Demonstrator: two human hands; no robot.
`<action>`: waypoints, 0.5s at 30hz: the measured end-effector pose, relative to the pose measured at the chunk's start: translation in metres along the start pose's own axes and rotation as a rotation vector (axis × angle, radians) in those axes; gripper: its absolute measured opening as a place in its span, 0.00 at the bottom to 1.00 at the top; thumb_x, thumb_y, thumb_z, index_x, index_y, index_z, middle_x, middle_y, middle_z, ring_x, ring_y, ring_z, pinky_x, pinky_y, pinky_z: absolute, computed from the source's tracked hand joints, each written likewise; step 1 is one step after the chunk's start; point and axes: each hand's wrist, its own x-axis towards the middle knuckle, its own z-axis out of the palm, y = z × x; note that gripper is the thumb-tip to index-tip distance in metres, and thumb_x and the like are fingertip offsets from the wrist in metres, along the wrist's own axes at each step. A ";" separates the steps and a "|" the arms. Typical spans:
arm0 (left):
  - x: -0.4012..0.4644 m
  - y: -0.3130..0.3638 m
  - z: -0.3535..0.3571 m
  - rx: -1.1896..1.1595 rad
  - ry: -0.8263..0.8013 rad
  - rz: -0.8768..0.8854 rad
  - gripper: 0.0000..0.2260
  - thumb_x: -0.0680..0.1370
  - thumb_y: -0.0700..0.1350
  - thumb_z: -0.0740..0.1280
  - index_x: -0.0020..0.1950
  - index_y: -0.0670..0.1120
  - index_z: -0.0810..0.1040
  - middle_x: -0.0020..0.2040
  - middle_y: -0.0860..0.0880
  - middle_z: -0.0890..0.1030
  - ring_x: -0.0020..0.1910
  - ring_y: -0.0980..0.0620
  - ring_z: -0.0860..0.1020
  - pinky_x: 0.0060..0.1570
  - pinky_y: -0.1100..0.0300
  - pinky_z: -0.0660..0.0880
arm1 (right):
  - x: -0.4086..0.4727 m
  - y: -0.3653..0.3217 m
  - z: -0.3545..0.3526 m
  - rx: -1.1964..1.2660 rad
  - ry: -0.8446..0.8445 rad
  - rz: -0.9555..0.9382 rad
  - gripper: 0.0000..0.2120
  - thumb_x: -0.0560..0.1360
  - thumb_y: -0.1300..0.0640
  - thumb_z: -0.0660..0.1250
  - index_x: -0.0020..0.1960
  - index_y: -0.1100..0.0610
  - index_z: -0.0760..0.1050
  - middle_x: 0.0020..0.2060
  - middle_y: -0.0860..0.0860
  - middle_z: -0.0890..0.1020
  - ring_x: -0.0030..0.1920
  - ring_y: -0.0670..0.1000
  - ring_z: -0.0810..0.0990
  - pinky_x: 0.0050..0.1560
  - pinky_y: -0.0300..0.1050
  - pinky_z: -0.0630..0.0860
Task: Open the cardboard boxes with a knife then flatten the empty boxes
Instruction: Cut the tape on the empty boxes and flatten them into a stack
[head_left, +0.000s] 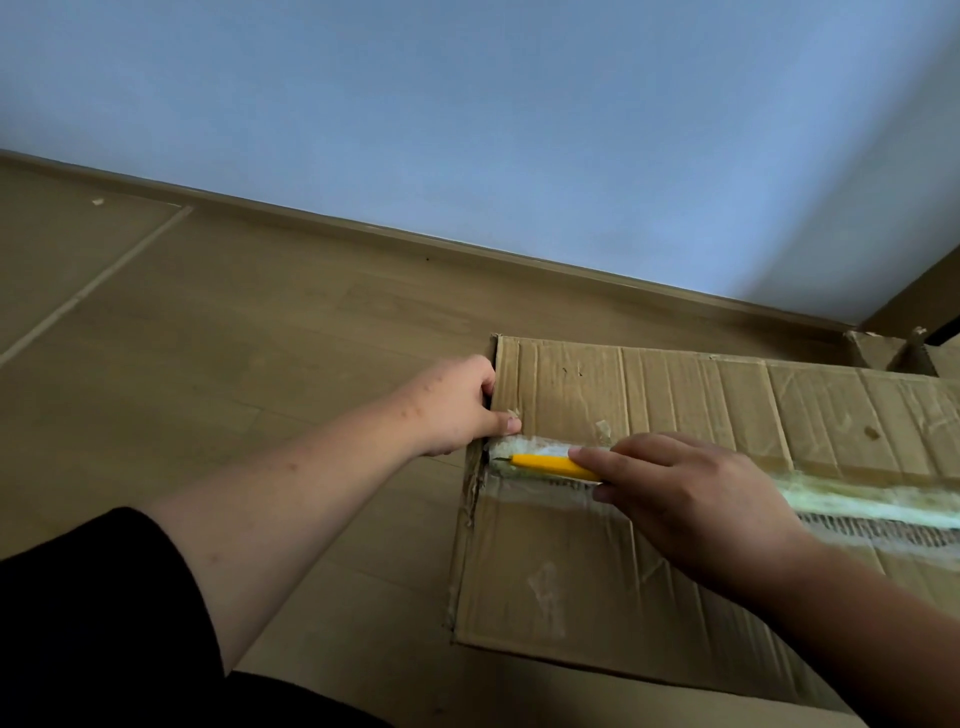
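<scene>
- Lay on the wooden floor (234, 338) near the skirting board (519, 260): a long cardboard box (649, 395), top flaps closed, taped seam (857, 501) running lengthwise along the middle of the top
- Gripped by the right hand (691, 504), fingers curled round the handle: a yellow knife (550, 465), lying along the seam with its tip just short of the box's left end
- Clamped by the left hand (457, 400) at that same left edge, thumb on the top flap, fingers curled over the rim and out of sight below it
- Judged to be the last stretch of the seam cut, with flattening not yet begun
- Chief risk: blade pointed toward the left thumb, which sat just beside the seam's end; a sudden release as the tape gave way could have carried the tip into that hand
- Second risk: thick, ragged tape could have snagged the blade, inviting extra force and a slip off the seam into the flap
- Third risk: the box could have slid on the smooth floor under the push if the left hold slackened
- Could not tell how far the blade was extended, nor how deep it sat
</scene>
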 end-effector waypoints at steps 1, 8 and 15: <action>0.000 -0.001 0.001 0.007 0.002 0.004 0.16 0.74 0.59 0.72 0.50 0.51 0.72 0.41 0.50 0.79 0.31 0.53 0.75 0.30 0.58 0.69 | 0.000 0.000 0.000 -0.004 0.000 0.001 0.18 0.77 0.48 0.65 0.66 0.48 0.78 0.46 0.46 0.83 0.40 0.49 0.81 0.32 0.37 0.65; 0.002 -0.002 0.003 0.040 0.032 0.019 0.16 0.74 0.59 0.72 0.50 0.50 0.73 0.42 0.51 0.77 0.39 0.53 0.75 0.34 0.56 0.67 | 0.000 0.000 0.003 -0.022 0.006 -0.042 0.18 0.79 0.48 0.60 0.66 0.48 0.77 0.46 0.49 0.82 0.40 0.52 0.80 0.29 0.44 0.73; 0.002 -0.001 0.003 0.050 0.039 0.030 0.16 0.74 0.58 0.72 0.49 0.48 0.74 0.42 0.49 0.78 0.39 0.51 0.76 0.35 0.56 0.69 | -0.001 -0.007 0.003 -0.040 0.011 -0.020 0.17 0.79 0.49 0.61 0.66 0.49 0.78 0.46 0.50 0.82 0.40 0.54 0.80 0.29 0.44 0.73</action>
